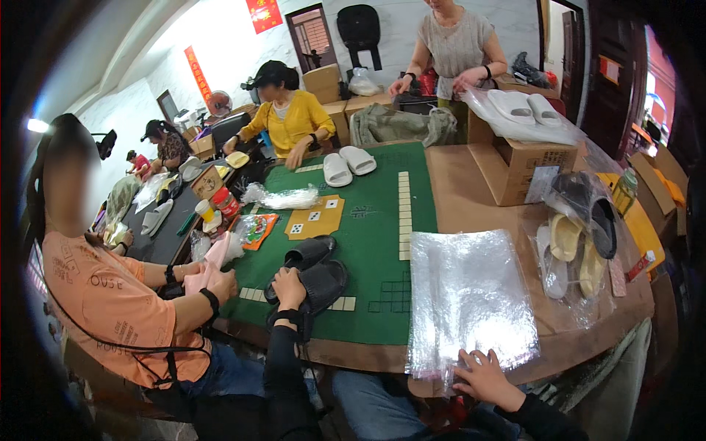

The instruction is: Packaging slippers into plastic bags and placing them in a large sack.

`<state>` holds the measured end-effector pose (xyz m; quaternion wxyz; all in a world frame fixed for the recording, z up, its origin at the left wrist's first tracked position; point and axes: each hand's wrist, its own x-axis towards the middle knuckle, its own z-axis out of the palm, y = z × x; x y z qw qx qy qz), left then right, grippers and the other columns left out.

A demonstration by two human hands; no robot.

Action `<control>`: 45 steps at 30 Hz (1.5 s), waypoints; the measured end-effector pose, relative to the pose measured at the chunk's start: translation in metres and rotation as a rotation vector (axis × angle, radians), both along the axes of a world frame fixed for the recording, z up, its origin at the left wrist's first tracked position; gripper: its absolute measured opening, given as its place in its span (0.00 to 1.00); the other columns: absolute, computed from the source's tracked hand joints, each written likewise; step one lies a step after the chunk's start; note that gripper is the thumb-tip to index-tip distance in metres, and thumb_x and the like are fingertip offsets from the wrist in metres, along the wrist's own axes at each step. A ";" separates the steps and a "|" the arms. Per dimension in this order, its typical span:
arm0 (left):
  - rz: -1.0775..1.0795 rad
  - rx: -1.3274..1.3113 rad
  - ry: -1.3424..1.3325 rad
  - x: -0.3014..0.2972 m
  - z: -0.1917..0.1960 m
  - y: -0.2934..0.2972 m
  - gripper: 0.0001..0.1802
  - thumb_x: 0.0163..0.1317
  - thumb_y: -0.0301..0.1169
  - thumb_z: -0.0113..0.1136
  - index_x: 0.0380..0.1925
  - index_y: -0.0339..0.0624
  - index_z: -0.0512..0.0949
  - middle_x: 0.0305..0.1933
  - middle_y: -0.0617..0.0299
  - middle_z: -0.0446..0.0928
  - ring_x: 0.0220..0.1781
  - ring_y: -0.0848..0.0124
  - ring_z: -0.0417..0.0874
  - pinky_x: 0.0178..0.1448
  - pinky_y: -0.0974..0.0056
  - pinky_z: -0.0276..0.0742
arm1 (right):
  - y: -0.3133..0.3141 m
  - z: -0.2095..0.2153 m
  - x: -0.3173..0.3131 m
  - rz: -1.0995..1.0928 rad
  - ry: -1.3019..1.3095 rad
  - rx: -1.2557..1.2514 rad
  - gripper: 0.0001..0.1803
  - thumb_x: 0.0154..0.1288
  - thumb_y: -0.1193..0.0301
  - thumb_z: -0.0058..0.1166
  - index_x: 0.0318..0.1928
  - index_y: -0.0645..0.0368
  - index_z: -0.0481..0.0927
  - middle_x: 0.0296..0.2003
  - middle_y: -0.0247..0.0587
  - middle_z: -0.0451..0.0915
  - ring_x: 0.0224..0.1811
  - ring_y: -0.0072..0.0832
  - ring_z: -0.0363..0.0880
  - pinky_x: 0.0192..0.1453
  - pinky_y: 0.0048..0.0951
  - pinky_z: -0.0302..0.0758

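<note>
In the head view, the pair of black slippers (327, 288) is lying on the green mat (382, 242), directly under and just right of the left hand (289, 288). The left fingers are curling down over the slippers' near side; whether they are pinching, I cannot tell, as the thumb is not showing clearly. The right hand (487, 381) is resting on the near edge of a stack of clear plastic sleeves (471, 294), its fingers spreading loosely across the film.

Two black slippers are sitting side by side; one stack of sleeves is lying flat, its sheets too thin to count. Two white slippers (337, 170) are standing farther back on the mat, and two white sandals (511, 108) are lying atop one cardboard box (507, 173).

A clear bag (577, 316) of assorted footwear is crowding the brown tabletop (471, 191) right of the sleeves. A white plastic bundle (290, 198) is lying beyond the black slippers. At left, a person in an orange shirt (125, 294) is holding something pink (213, 253) near them.
</note>
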<state>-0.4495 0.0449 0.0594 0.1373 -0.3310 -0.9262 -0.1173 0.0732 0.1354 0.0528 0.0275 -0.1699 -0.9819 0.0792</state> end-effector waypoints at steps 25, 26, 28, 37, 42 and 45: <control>-1.083 2.083 -1.037 0.224 0.250 -0.037 0.08 0.66 0.23 0.49 0.43 0.33 0.70 0.49 0.48 0.69 0.49 0.64 0.70 0.53 0.60 0.70 | 0.003 0.011 -0.037 -0.080 0.222 -0.074 0.30 0.62 0.56 0.55 0.64 0.43 0.68 0.42 0.41 0.76 0.47 0.43 0.72 0.53 0.44 0.68; -1.084 2.069 -1.033 0.222 0.254 -0.040 0.08 0.66 0.23 0.49 0.43 0.33 0.70 0.49 0.48 0.69 0.49 0.64 0.70 0.53 0.60 0.70 | 0.003 0.009 -0.037 -0.083 0.216 -0.027 0.29 0.61 0.55 0.55 0.64 0.40 0.69 0.41 0.40 0.76 0.47 0.42 0.72 0.53 0.43 0.68; -1.077 2.151 -1.133 0.216 0.258 -0.045 0.07 0.66 0.25 0.49 0.42 0.35 0.70 0.48 0.52 0.69 0.47 0.65 0.69 0.52 0.61 0.69 | 0.003 0.007 -0.040 -0.086 0.230 -0.047 0.27 0.61 0.54 0.55 0.62 0.40 0.71 0.42 0.39 0.76 0.48 0.42 0.71 0.54 0.44 0.68; -0.469 1.905 -1.364 0.135 0.203 -0.031 0.10 0.64 0.28 0.53 0.43 0.36 0.71 0.43 0.54 0.73 0.45 0.65 0.74 0.53 0.59 0.71 | 0.000 0.004 -0.039 -0.098 0.153 -0.102 0.27 0.57 0.57 0.59 0.59 0.40 0.73 0.47 0.39 0.73 0.53 0.45 0.68 0.58 0.46 0.65; -0.141 0.677 -0.538 0.023 0.055 -0.022 0.23 0.55 0.30 0.63 0.51 0.36 0.73 0.48 0.53 0.77 0.53 0.59 0.76 0.61 0.59 0.67 | 0.006 -0.004 -0.036 -0.088 0.158 -0.117 0.27 0.58 0.59 0.59 0.60 0.40 0.71 0.44 0.42 0.72 0.55 0.46 0.66 0.57 0.48 0.64; -0.128 0.278 -0.461 -0.005 0.024 -0.029 0.29 0.50 0.27 0.62 0.55 0.32 0.69 0.57 0.43 0.72 0.62 0.49 0.70 0.66 0.56 0.64 | 0.004 0.000 -0.038 -0.105 0.144 -0.063 0.27 0.58 0.59 0.59 0.60 0.40 0.72 0.45 0.42 0.72 0.53 0.45 0.67 0.55 0.48 0.64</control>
